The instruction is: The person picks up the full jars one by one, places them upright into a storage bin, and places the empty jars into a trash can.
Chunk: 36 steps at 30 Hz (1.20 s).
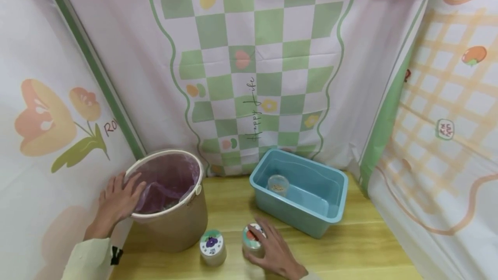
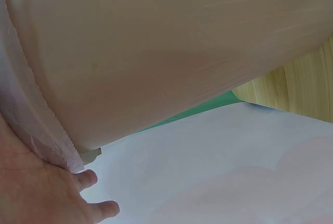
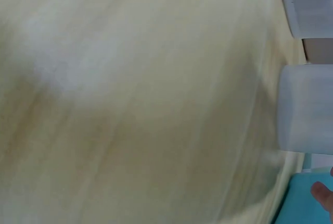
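My left hand (image 1: 119,198) rests on the rim of a beige bucket (image 1: 183,224), fingers spread, with the palm against its plastic liner in the left wrist view. My right hand (image 1: 275,249) holds a short clear jar (image 1: 253,249) with a green, orange and white lid, one finger across the lid and the thumb at its side. Left of it stands a similar jar (image 1: 213,256) with a purple design on its lid. In the right wrist view the sides of both jars show, and a fingertip (image 3: 322,195) sits beside the nearer jar (image 3: 307,109).
A purple bag (image 1: 167,185) lines the bucket. At the back right, a blue bin (image 1: 315,224) holds a small clear container (image 1: 278,185) with tan bits inside. Printed curtains (image 1: 268,64) surround the yellow wood-grain table (image 1: 365,245) at the back and sides.
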{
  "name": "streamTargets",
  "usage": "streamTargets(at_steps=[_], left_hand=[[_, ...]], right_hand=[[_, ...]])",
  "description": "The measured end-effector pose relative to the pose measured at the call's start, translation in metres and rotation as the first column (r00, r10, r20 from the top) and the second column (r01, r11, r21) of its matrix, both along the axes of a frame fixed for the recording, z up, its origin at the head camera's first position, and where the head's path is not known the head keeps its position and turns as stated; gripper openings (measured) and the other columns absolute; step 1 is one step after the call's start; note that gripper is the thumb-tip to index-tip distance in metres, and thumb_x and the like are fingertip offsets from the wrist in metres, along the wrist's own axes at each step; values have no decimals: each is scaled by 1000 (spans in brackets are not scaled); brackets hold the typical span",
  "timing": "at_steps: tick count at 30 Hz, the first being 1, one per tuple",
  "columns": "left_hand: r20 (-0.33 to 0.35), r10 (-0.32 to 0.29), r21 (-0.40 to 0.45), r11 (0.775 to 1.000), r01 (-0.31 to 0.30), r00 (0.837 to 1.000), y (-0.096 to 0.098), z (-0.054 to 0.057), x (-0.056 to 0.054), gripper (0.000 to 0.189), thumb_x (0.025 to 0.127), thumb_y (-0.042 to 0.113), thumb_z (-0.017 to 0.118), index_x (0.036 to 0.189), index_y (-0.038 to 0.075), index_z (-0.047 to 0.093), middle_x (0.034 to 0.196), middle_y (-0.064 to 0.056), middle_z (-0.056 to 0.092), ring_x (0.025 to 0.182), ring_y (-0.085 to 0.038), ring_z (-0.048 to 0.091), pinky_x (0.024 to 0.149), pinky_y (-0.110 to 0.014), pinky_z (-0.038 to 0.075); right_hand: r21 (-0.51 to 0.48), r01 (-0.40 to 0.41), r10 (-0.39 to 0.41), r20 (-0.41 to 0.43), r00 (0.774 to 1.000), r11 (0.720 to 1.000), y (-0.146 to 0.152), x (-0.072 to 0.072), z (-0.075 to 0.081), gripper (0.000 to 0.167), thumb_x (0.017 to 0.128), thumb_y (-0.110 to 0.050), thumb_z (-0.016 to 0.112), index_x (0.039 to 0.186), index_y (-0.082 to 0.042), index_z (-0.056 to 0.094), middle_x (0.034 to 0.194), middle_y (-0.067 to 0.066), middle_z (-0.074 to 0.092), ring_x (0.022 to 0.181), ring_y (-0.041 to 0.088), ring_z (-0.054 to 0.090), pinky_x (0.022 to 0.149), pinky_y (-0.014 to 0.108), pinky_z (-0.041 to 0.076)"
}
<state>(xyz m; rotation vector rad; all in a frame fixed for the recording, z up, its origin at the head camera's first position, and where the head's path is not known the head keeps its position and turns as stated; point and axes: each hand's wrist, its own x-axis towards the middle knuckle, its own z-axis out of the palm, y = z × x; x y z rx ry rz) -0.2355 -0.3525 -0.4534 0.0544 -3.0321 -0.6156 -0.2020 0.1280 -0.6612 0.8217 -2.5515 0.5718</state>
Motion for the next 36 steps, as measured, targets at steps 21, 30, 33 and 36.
streamTargets(at_steps=[21, 30, 33, 36], left_hand=[[1, 7, -8, 1000, -7, 1000, 1, 1, 0, 76, 116, 60, 22, 170, 6, 28, 174, -38, 2, 157, -69, -3, 119, -90, 3], [-4, 13, 0, 1000, -13, 1000, 2, 1, -1, 75, 116, 59, 23, 169, 6, 30, 174, -38, 3, 157, -68, -2, 119, -90, 2], [-8, 13, 0, 1000, -13, 1000, 2, 1, -1, 75, 116, 59, 23, 168, 6, 30, 174, -38, 3, 157, -68, -2, 119, -90, 2], [1, 5, -9, 1000, -5, 1000, 1, 1, -1, 76, 116, 60, 22, 169, 6, 28, 173, -39, 2, 157, -68, -3, 119, -90, 2]], right_hand=[[-120, 3, 5, 71, 997, 993, -4, 8, -18, 94, 79, -26, 96, 161, -15, 53, 174, 19, 37, 143, 44, 57, 95, 56, 65], [-137, 30, -15, 107, 994, 990, -8, 11, -6, 91, 81, -25, 95, 162, -16, 52, 172, 19, 40, 142, 45, 58, 96, 59, 64], [-137, 28, -13, 110, 994, 990, -11, 10, 4, 90, 83, -26, 94, 162, -16, 52, 173, 20, 41, 142, 46, 58, 97, 60, 64], [-133, 0, 11, 80, 997, 991, -15, 8, 15, 90, 82, -26, 94, 161, -14, 53, 172, 21, 40, 142, 46, 58, 96, 59, 64]])
